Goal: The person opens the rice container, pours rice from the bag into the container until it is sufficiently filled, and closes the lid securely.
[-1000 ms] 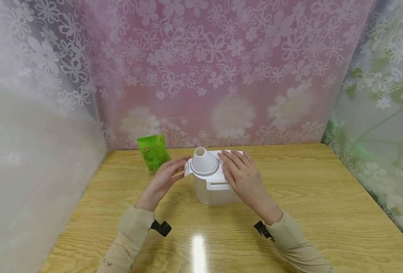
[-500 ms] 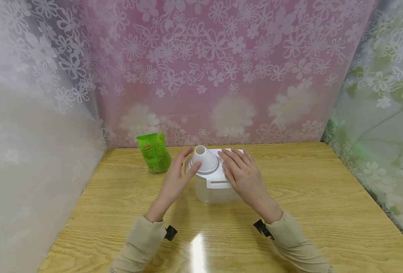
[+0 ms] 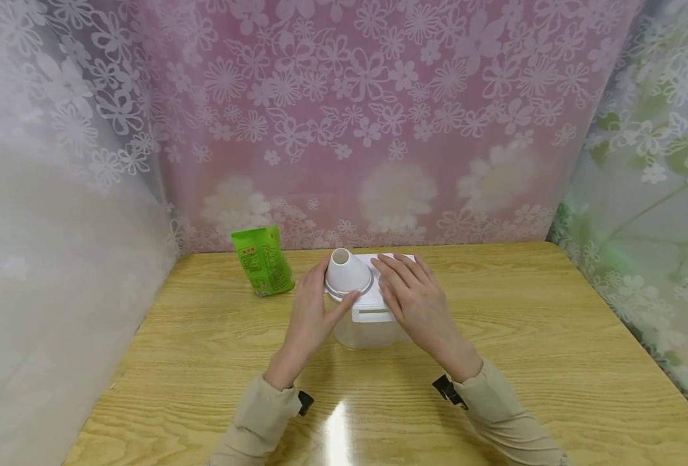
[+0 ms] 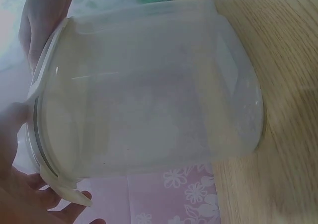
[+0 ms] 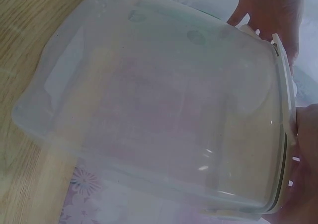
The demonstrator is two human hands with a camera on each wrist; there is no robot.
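Note:
A clear plastic storage container (image 3: 364, 335) stands upright on the table, topped by a white lid (image 3: 371, 299) with a white cone-shaped spout (image 3: 346, 275) at its left end. My left hand (image 3: 309, 314) grips that end of the lid, thumb on the front edge beside the spout and fingers round the left side. In the left wrist view those fingers curl near the lid's side clip (image 4: 69, 193). Across the lid's right part, my right hand (image 3: 419, 304) rests with its fingers extended. Through the container walls (image 4: 144, 95) I see no contents.
A green printed bag (image 3: 264, 262) stands behind and left of the container. Under everything is a wood-grain table (image 3: 530, 362). Floral curtains (image 3: 378, 129) rise along the back and both sides.
My left hand has moved right and up from the lid's left clip, which was sticking out, to grip the lid around the spout's base. The right hand has stayed on the lid.

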